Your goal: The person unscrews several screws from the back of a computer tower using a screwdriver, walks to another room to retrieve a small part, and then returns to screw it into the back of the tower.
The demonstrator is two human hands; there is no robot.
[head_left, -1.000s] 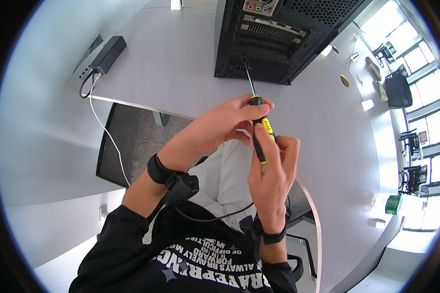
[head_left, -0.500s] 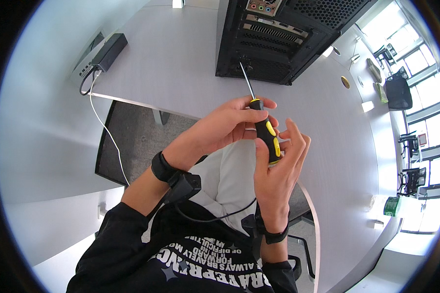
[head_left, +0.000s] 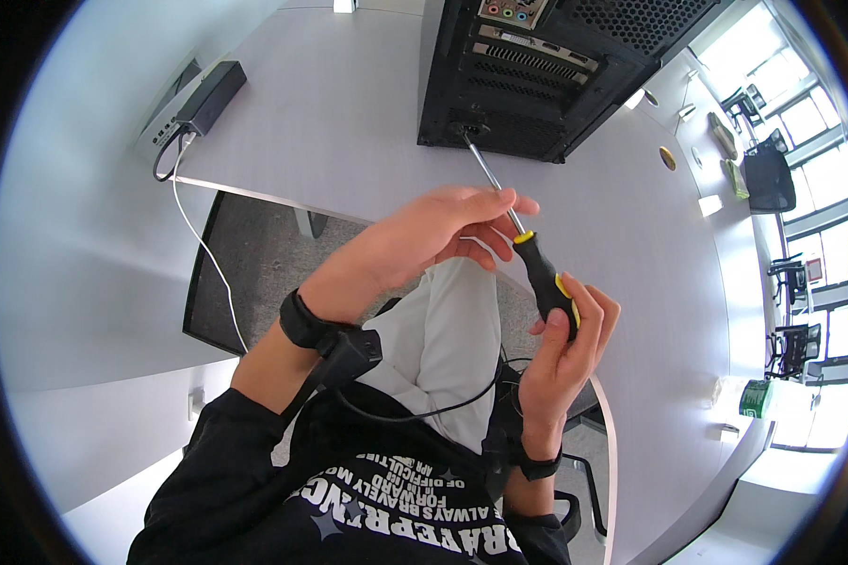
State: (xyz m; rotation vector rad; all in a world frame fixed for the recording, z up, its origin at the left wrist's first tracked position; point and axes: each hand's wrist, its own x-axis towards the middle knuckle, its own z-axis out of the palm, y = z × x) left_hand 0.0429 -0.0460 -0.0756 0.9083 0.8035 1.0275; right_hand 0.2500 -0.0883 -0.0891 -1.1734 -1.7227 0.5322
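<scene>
A screwdriver (head_left: 540, 273) with a black and yellow handle and a long metal shaft slants toward the lower right. Its tip is at the lower back of a black computer case (head_left: 433, 104), by a small socket-like opening (head_left: 469, 129); whether it touches is hard to tell. My left hand (head_left: 443, 226) holds the shaft lightly between thumb and fingers, just above the handle, its other fingers loosely curled. Round the butt of the handle, the thumb and fingers of my right hand (head_left: 565, 353) are closed.
The case stands on a pale grey table (head_left: 339, 104) with a curved edge. At the left, a black power adapter (head_left: 212, 99) has a white cable (head_left: 203, 235) hanging past the table edge. A bottle with a green label (head_left: 756, 398) is at the right. Chairs (head_left: 793, 348) stand beyond.
The handle end has swung right and down with my right hand, tilting the screwdriver more. My left hand's hold has gone from the top of the handle to the shaft.
</scene>
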